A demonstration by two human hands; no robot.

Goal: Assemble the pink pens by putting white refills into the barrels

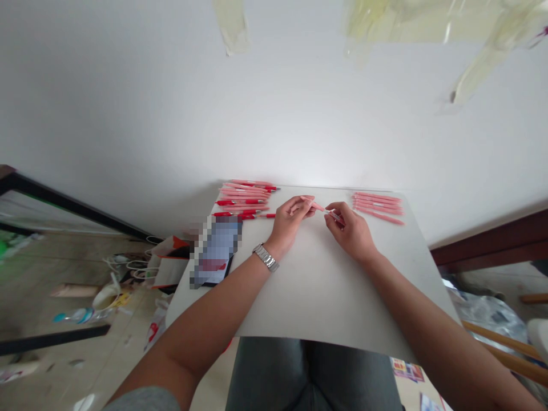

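Note:
Over the back middle of the white table (308,297), my left hand (290,221) pinches a pink pen (314,204), its narrow end pointing right. Close by, my right hand (351,233) has its fingers closed on a slim pinkish, partly clear pen part (336,217). The two pieces nearly meet; whether they touch I cannot tell. Left of my hands lies a mixed group of pink pens (246,192) and red pens (241,202) with dark or silvery tips. On the right, several pink pens (377,204) lie in a rough row.
A dark-edged phone or tablet (219,251), blurred by pixels, lies at the table's left edge. A white wall (299,114) rises right behind the table. Bags (171,262) and a bottle (79,315) are on the floor at left; plastic wrap (488,314) is at right.

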